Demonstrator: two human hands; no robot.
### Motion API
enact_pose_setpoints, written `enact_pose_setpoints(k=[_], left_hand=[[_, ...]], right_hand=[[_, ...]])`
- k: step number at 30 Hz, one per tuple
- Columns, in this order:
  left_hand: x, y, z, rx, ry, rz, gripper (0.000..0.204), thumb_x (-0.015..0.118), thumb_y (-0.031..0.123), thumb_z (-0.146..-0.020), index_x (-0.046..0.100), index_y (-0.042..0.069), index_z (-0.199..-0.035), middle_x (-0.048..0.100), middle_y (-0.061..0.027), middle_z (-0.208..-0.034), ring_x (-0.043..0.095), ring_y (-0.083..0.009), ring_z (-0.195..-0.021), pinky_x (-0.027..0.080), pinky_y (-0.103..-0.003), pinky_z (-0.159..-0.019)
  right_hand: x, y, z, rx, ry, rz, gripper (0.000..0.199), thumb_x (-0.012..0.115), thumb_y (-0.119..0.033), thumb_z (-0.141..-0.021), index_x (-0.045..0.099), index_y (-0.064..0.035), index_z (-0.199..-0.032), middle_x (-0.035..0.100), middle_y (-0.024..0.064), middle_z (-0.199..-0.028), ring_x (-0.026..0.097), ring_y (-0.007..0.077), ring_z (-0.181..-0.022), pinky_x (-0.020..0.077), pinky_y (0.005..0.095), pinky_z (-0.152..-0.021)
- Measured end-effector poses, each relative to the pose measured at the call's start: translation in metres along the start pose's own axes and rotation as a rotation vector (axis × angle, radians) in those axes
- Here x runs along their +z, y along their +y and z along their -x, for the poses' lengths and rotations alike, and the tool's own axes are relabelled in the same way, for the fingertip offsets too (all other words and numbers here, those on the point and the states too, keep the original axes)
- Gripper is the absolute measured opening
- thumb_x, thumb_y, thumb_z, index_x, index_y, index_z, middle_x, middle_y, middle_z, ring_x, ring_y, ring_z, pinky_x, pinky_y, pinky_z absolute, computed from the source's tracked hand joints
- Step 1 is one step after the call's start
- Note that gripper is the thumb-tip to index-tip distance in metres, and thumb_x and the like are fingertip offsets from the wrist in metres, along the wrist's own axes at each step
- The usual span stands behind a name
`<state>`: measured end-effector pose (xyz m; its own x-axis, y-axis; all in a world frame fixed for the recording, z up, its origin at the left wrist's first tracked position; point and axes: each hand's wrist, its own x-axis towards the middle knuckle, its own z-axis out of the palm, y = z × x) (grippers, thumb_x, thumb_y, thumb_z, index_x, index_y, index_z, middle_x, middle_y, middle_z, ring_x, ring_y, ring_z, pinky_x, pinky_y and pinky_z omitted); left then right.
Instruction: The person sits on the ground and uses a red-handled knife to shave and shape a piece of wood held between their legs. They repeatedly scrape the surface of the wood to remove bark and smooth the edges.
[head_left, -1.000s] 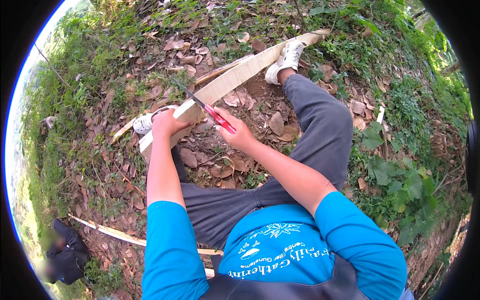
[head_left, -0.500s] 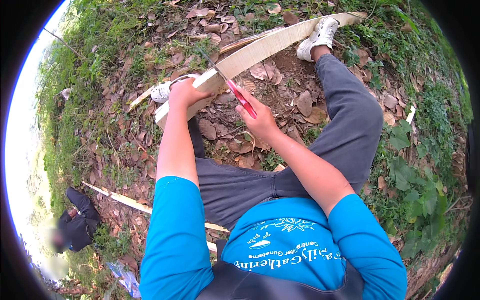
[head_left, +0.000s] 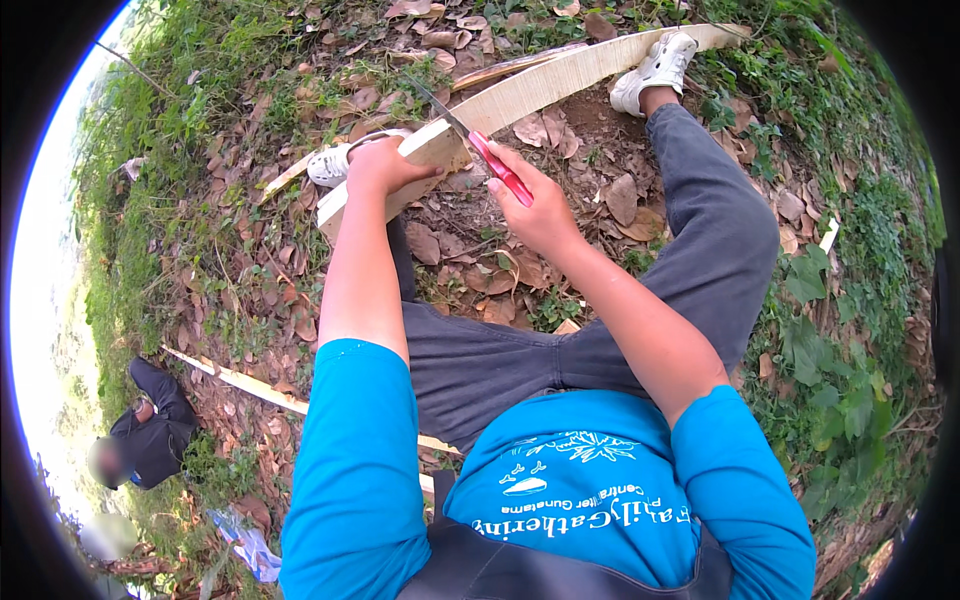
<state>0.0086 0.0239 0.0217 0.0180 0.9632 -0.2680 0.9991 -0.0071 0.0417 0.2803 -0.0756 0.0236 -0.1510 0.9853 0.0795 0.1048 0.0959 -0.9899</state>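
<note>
A long pale wooden board [head_left: 560,82] slants from beside my left leg up to the far right, its near end raised. My left hand [head_left: 378,168] is closed over the board near that end, thumb spread along its face. My right hand [head_left: 538,205] grips the red handle [head_left: 503,172] of a handsaw. The narrow dark saw blade [head_left: 443,106] lies across the board's upper edge, just to the right of my left hand. Whether its teeth are sunk into the wood is too small to tell.
My white clog [head_left: 660,72] presses against the board's far part; the other white clog [head_left: 328,166] is beside its near end. Wood strips [head_left: 240,380] lie at left. A person in dark clothes [head_left: 155,430] sits at far left, near a plastic bag [head_left: 246,546]. Dry leaves and plants cover the ground.
The saw and my right hand have shifted slightly down and right along the blade's line, baring more dark blade above the handle. The whole view has shifted a little right.
</note>
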Motion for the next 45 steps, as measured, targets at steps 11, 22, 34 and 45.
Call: enact_pose_setpoints(k=[11,22,34,45], left_hand=[[-0.005,0.0,0.001,-0.022,-0.034,0.03,0.1,0.082,0.083,-0.063,0.074,0.006,-0.127,0.076,-0.0198,-0.124,0.072,-0.0353,-0.117,0.056,-0.046,-0.102],[0.001,-0.017,-0.01,-0.036,-0.032,0.031,0.1,0.081,0.083,-0.062,0.075,0.008,-0.128,0.076,-0.019,-0.125,0.072,-0.0344,-0.117,0.056,-0.045,-0.102],[0.001,-0.007,-0.01,-0.079,-0.043,0.031,0.103,0.08,0.086,-0.061,0.074,0.012,-0.132,0.077,-0.0174,-0.122,0.073,-0.0319,-0.115,0.057,-0.044,-0.101],[-0.007,0.011,0.004,-0.072,0.037,0.012,0.102,0.086,0.08,-0.06,0.075,0.005,-0.127,0.078,-0.02,-0.118,0.073,-0.0348,-0.114,0.057,-0.046,-0.101]], right_hand=[[-0.076,-0.086,0.067,0.103,-0.033,-0.027,0.047,0.068,-0.005,-0.099,0.062,0.0015,-0.145,0.073,0.0201,-0.133,0.07,0.0199,-0.12,0.052,0.0303,-0.103],[-0.101,-0.085,-0.044,0.223,-0.152,-0.073,0.044,0.068,-0.007,-0.103,0.065,-0.004,-0.146,0.074,0.0001,-0.098,0.052,-0.0009,-0.061,0.0433,0.0181,-0.053],[-0.075,-0.09,0.11,0.101,-0.01,-0.12,0.054,0.068,-0.006,-0.103,0.054,0.0024,-0.154,0.065,0.0182,-0.146,0.065,0.0162,-0.125,0.049,0.0296,-0.106],[-0.036,-0.063,-0.005,-0.068,0.051,-0.233,0.043,0.067,-0.005,-0.101,0.065,0.0005,-0.143,0.075,0.0149,-0.127,0.07,0.0128,-0.109,0.0545,0.0271,-0.094]])
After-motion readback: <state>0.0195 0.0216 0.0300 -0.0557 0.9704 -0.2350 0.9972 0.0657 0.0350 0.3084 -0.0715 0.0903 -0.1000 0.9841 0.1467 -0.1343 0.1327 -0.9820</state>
